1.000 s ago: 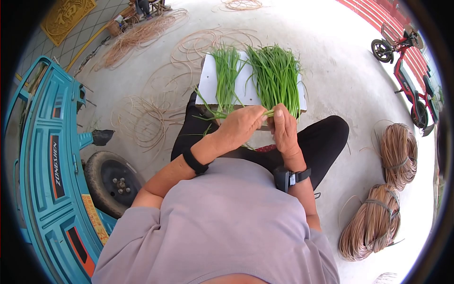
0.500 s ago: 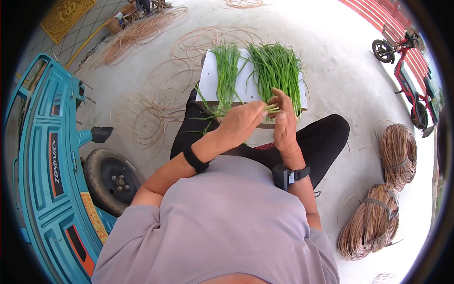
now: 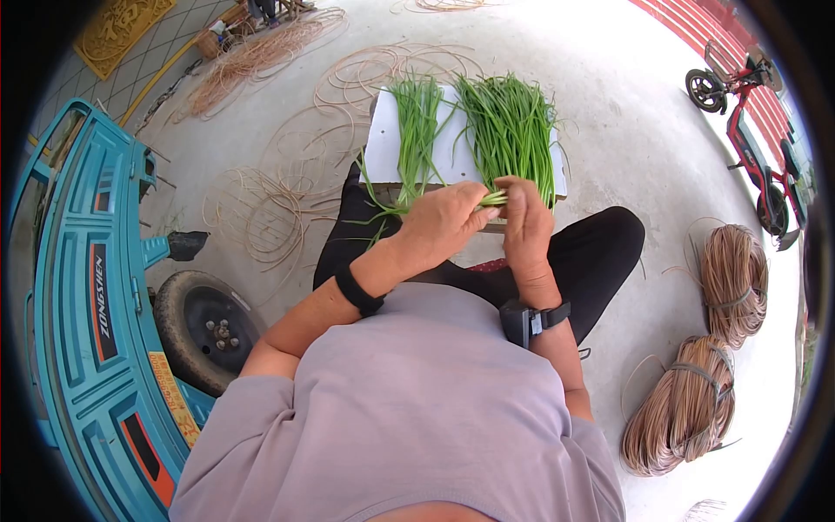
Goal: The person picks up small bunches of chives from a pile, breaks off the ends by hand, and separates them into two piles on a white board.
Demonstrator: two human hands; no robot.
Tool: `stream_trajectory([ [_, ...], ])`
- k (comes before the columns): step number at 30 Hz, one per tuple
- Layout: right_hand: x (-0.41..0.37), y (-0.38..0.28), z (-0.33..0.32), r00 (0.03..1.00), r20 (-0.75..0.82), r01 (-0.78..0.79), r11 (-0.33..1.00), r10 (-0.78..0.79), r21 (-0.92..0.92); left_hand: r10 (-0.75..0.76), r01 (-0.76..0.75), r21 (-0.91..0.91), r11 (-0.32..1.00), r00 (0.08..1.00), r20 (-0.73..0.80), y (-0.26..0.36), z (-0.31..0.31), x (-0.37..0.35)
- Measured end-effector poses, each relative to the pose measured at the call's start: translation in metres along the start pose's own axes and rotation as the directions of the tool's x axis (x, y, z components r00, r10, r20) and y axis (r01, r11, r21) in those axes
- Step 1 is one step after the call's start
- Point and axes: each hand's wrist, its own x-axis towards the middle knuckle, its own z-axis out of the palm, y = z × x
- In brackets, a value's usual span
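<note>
A small bunch of chives stretches between my two hands, above the near edge of a white board. My left hand is closed around its stalks, and long green leaves trail out to the left. At the pale stem ends, my right hand has its fingers closed, pinching them. On the board lie a thinner pile of chives at left and a thicker pile at right. Part of the thick pile is hidden behind my right hand.
A blue vehicle with a wheel stands at left. Loose cane-like coils lie on the floor. Bundled coils sit at right, with a red scooter beyond. Part of another person shows at the top left.
The fingers of my right hand, raised and spread before, have come down and closed on the stem ends. My left hand keeps its hold on the chives, nearly in place.
</note>
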Motion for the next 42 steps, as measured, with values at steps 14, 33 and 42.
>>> stream_trajectory([
  [14, 0.011, 0.012, -0.011, 0.968, -0.004, 0.203, 0.791, -0.251, -0.577, 0.699, 0.493, 0.753, 0.436, 0.341, -0.629, 0.048, -0.236, -0.067],
  [33, 0.013, 0.003, 0.003, 0.936, 0.021, 0.330, 0.860, -0.350, -0.389, -0.431, 0.290, -0.581, 0.760, 0.894, -0.118, -0.023, -0.061, -0.016],
  [42, 0.011, -0.046, 0.001, 0.965, 0.052, 0.261, 0.963, -0.258, -0.063, -0.137, 0.036, -0.462, 0.886, 0.973, -0.187, -0.015, -0.034, -0.006],
])
